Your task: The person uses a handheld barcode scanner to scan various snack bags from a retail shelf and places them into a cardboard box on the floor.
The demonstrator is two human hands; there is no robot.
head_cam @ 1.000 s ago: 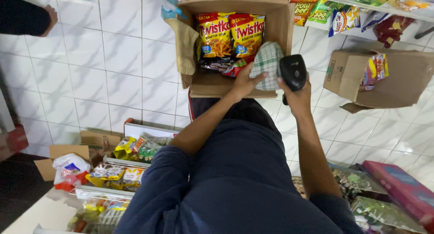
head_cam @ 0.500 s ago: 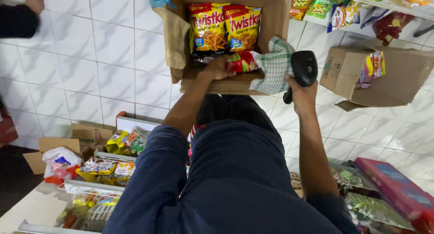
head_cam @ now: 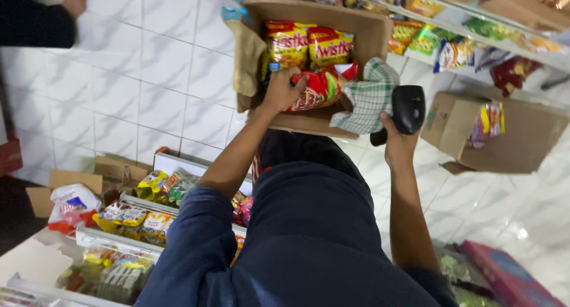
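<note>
Packet [head_cam: 312, 90] lies crosswise in left hand [head_cam: 282, 90], pointing rightward.

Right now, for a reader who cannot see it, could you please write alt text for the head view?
A person's left hand grips a red snack bag in an open cardboard box; the right hand holds a black handheld scanner beside a checked cloth.

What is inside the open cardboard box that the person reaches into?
Inside the cardboard box stand two yellow snack bags. The left hand grips a red snack bag. What lies under these bags is covered, so it cannot be seen.
</note>
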